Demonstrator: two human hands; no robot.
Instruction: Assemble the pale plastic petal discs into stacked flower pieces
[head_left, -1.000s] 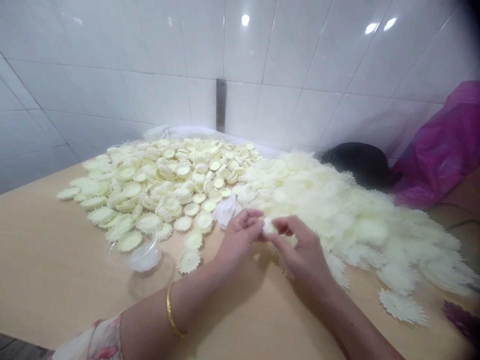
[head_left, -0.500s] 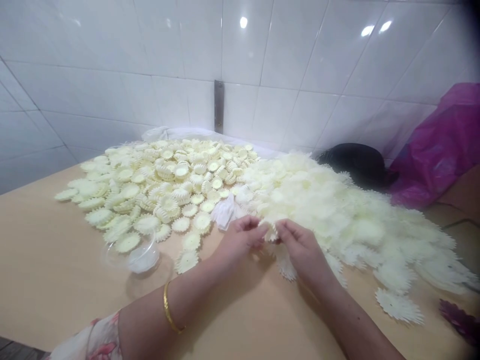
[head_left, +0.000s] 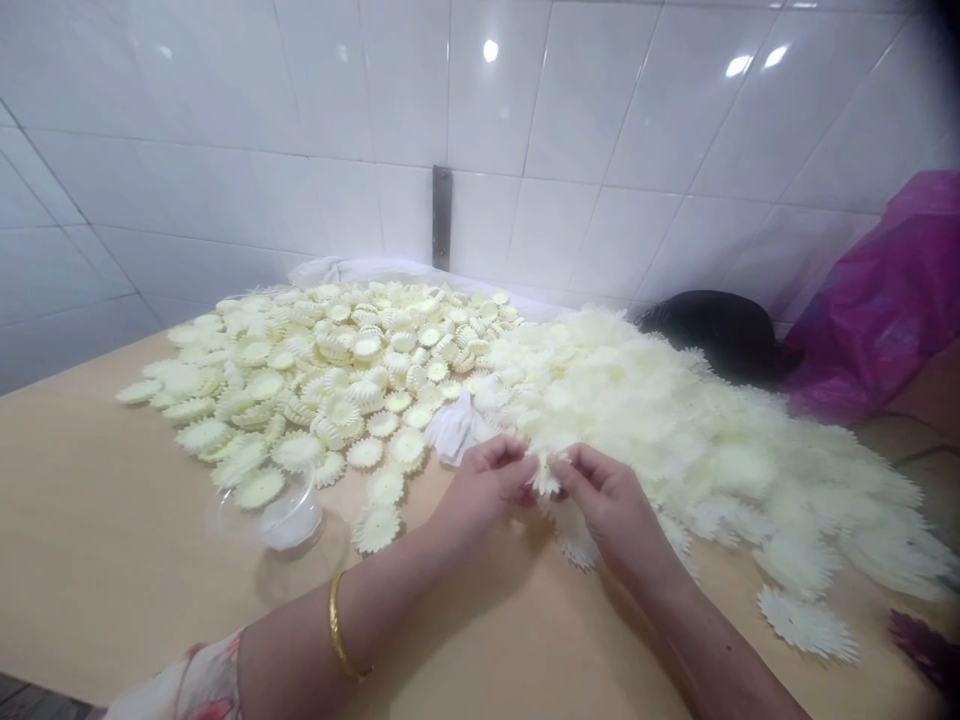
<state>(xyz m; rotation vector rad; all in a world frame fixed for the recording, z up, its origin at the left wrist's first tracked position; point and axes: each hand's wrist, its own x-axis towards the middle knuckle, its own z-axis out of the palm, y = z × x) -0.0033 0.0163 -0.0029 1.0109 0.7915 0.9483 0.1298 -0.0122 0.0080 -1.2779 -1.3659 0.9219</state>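
Observation:
My left hand [head_left: 484, 488] and my right hand [head_left: 607, 500] meet over a tan table [head_left: 112, 520], both pinching one small cream petal disc [head_left: 545, 476] between fingertips. To the right spreads a heap of flat cream petal discs [head_left: 675, 430]. On the left lies a spread of cupped, layered cream flowers [head_left: 330, 370]. A gold bangle [head_left: 339, 628] circles my left wrist.
A small clear plastic cup [head_left: 289, 512] lies near my left forearm. A white scrap [head_left: 454, 428] sits between the piles. At the back right are a black object [head_left: 720, 325] and a magenta plastic bag [head_left: 885, 300]. A white tiled wall [head_left: 525, 120] stands behind.
Both hands have shifted slightly up toward the flat heap, still working the same disc between the fingertips. The piles have not moved.

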